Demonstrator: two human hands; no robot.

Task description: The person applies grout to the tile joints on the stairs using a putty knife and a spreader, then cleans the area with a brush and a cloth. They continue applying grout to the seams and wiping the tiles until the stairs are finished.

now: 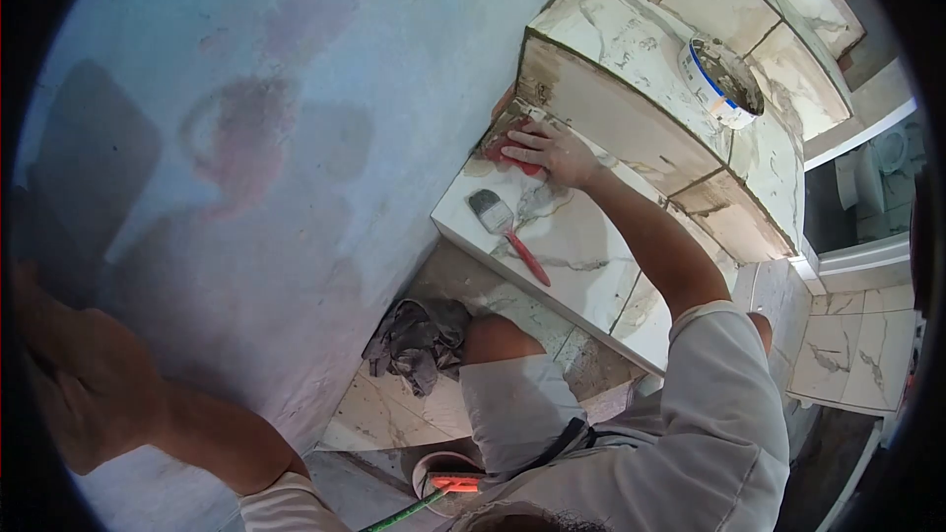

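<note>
At the wall end of the marble-patterned tiled step [581, 236], my right hand [557, 153] lies over a flat red piece [495, 148], its fingers stretched across it. Its exact kind is partly hidden by the hand. Grey-brown wet mortar or grout [514, 118] smears the corner around it. A paintbrush [507, 232] with a red handle and grey-caked bristles rests on the same step, just below that hand. My left hand [74, 409] is by the blue wall at the dark left edge of view; its fingers cannot be made out.
A white bucket [708, 99] with a blue rim holds grey mix on the higher step [611, 30]. A crumpled dark cloth [419, 340] lies by my knee. Near my body are a round container [426, 478] and an orange-headed tool [455, 483] with a green handle.
</note>
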